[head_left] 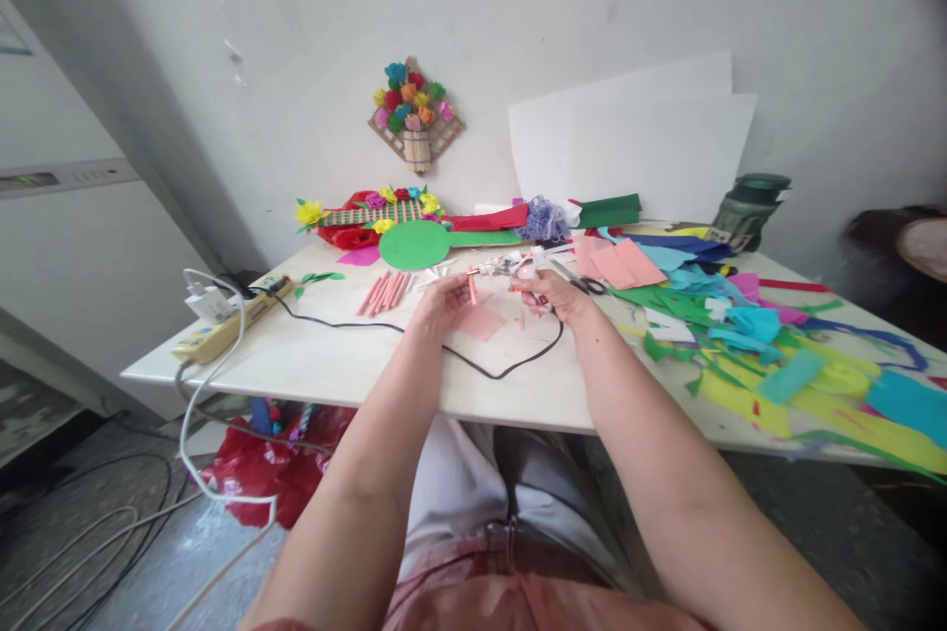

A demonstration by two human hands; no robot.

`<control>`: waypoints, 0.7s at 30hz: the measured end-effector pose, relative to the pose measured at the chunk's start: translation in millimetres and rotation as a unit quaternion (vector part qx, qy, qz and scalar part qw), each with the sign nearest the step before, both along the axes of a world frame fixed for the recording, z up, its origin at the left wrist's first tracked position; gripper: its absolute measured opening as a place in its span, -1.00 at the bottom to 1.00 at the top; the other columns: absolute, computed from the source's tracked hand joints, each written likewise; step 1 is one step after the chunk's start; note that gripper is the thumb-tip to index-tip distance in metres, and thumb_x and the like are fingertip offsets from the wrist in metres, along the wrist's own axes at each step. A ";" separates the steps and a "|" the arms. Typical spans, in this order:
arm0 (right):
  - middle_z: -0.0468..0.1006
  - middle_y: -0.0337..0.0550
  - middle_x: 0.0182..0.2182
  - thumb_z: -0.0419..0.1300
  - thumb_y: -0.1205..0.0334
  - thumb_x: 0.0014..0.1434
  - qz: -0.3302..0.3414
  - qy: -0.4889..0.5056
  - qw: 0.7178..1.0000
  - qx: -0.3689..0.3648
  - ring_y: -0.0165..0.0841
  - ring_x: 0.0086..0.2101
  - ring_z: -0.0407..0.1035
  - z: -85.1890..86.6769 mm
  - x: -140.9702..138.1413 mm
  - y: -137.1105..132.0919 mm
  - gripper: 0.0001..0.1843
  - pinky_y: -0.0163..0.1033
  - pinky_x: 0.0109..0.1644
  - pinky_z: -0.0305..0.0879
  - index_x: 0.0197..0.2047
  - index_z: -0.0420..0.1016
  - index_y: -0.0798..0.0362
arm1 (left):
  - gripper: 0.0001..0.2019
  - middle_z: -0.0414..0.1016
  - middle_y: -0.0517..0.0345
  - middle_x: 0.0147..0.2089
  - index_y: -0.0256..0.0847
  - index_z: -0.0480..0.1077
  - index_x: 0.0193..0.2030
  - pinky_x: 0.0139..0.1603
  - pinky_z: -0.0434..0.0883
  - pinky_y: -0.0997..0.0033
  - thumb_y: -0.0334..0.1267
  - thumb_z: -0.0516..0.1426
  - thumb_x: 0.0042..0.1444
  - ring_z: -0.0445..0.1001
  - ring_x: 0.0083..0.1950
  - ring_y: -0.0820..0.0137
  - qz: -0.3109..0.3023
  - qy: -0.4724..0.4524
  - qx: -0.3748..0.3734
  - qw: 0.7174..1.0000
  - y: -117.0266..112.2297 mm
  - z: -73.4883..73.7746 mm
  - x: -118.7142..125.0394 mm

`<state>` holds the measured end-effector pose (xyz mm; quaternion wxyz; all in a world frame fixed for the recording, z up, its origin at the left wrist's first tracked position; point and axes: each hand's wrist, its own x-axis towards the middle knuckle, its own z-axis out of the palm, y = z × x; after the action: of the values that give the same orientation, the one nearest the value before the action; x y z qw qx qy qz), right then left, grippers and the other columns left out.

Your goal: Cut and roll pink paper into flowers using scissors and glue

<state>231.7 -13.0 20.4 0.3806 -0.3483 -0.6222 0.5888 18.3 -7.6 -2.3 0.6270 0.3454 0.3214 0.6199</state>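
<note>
My left hand [445, 301] pinches a small pink paper roll [473, 290] above the table's middle. My right hand [551, 291] is wrapped round a glue gun [529, 273], mostly hidden by the fingers; a black cord [497, 377] loops from it across the table. Between and below the hands lies a flat pink paper square [479, 319]. Left of my left hand, several pink paper rolls [383, 294] lie side by side. Black-handled scissors [590, 285] rest just right of my right hand.
A yellow power strip [222, 325] sits at the left edge. Coloured paper scraps [784, 370] cover the right side, with pink sheets [627, 263] and a dark bottle [751, 207] behind. A green paddle-shaped piece [414, 245] lies at the back; a flower decoration [416, 118] hangs above.
</note>
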 end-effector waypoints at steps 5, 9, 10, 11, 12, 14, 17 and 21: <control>0.25 -0.37 -0.76 0.32 0.03 -0.11 -0.004 0.003 1.000 0.001 -0.61 -0.79 -0.03 -1.0 -0.8 0.0 -0.65 -0.37 -0.70 -0.05 -0.45 0.39 0.16 | -0.93 0.49 0.13 -0.51 -0.35 0.44 -0.43 -0.42 0.43 0.52 -0.46 0.20 -0.14 0.44 -0.51 0.51 -0.010 0.003 0.013 1.000 0.1 -1.2 -0.2; 0.26 -0.36 -0.75 0.32 0.03 -0.11 -0.015 0.002 1.000 -0.001 -0.60 -0.79 -0.02 0.0 -1.6 -0.8 -0.65 -0.36 -0.70 -0.05 -0.44 0.40 0.16 | -0.95 0.49 0.11 -0.52 -0.36 0.45 -0.44 -0.44 0.42 0.52 -0.47 0.18 -0.12 0.44 -0.52 0.50 -0.018 0.009 0.015 1.000 -0.9 -0.7 -0.4; 0.26 -0.36 -0.75 0.32 0.03 -0.11 -0.016 0.002 1.000 -0.001 -0.60 -0.79 -0.02 0.3 -1.8 -1.0 -0.65 -0.36 -0.70 -0.05 -0.44 0.40 0.17 | -0.95 0.49 0.11 -0.52 -0.36 0.45 -0.44 -0.44 0.42 0.51 -0.47 0.18 -0.12 0.44 -0.51 0.50 -0.021 0.009 0.017 1.000 -1.3 -0.3 -0.4; 0.26 -0.36 -0.75 0.33 0.03 -0.11 -0.017 0.002 1.000 0.000 -0.60 -0.79 -0.02 0.6 -1.9 -1.2 -0.64 -0.36 -0.70 -0.05 -0.44 0.41 0.17 | -0.95 0.49 0.10 -0.51 -0.37 0.46 -0.44 -0.44 0.42 0.51 -0.47 0.17 -0.11 0.44 -0.51 0.49 -0.025 0.010 0.018 0.999 -1.7 0.2 -0.3; 0.26 -0.36 -0.75 0.33 0.03 -0.11 -0.017 0.003 1.000 0.000 -0.60 -0.79 -0.02 0.9 -2.0 -1.3 -0.64 -0.36 -0.70 -0.05 -0.44 0.41 0.17 | -0.94 0.49 0.10 -0.51 -0.37 0.46 -0.44 -0.44 0.42 0.50 -0.48 0.16 -0.10 0.44 -0.51 0.49 -0.029 0.009 0.018 0.999 -2.1 0.7 -0.2; 0.26 -0.36 -0.75 0.33 0.03 -0.11 -0.017 0.005 1.000 0.000 -0.61 -0.79 -0.02 1.0 -2.0 -1.5 -0.64 -0.36 -0.71 -0.07 -0.44 0.41 0.18 | -0.93 0.49 0.09 -0.51 -0.38 0.46 -0.44 -0.44 0.42 0.49 -0.49 0.15 -0.10 0.44 -0.51 0.48 -0.036 0.008 0.019 0.999 -2.8 1.4 0.0; 0.25 -0.36 -0.75 0.34 0.03 -0.11 -0.018 0.006 1.000 -0.004 -0.61 -0.79 -0.03 0.6 -1.9 -1.2 -0.64 -0.37 -0.71 -0.07 -0.44 0.40 0.17 | -0.92 0.49 0.09 -0.51 -0.38 0.47 -0.43 -0.43 0.41 0.48 -0.49 0.14 -0.09 0.43 -0.51 0.48 -0.039 0.010 0.019 0.999 -3.4 1.8 0.2; 0.25 -0.36 -0.75 0.33 0.03 -0.10 -0.012 0.009 1.000 -0.003 -0.61 -0.79 -0.03 -1.0 -1.4 0.8 -0.64 -0.37 -0.70 -0.06 -0.43 0.40 0.17 | -0.92 0.49 0.08 -0.52 -0.39 0.47 -0.41 -0.42 0.41 0.47 -0.47 0.16 -0.11 0.43 -0.51 0.47 -0.043 0.014 0.021 0.999 -4.0 2.0 0.1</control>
<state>230.2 -12.2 19.4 0.3921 -0.3515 -0.6126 0.5895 18.4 -11.6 -0.3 0.6412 0.3807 0.3017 0.5941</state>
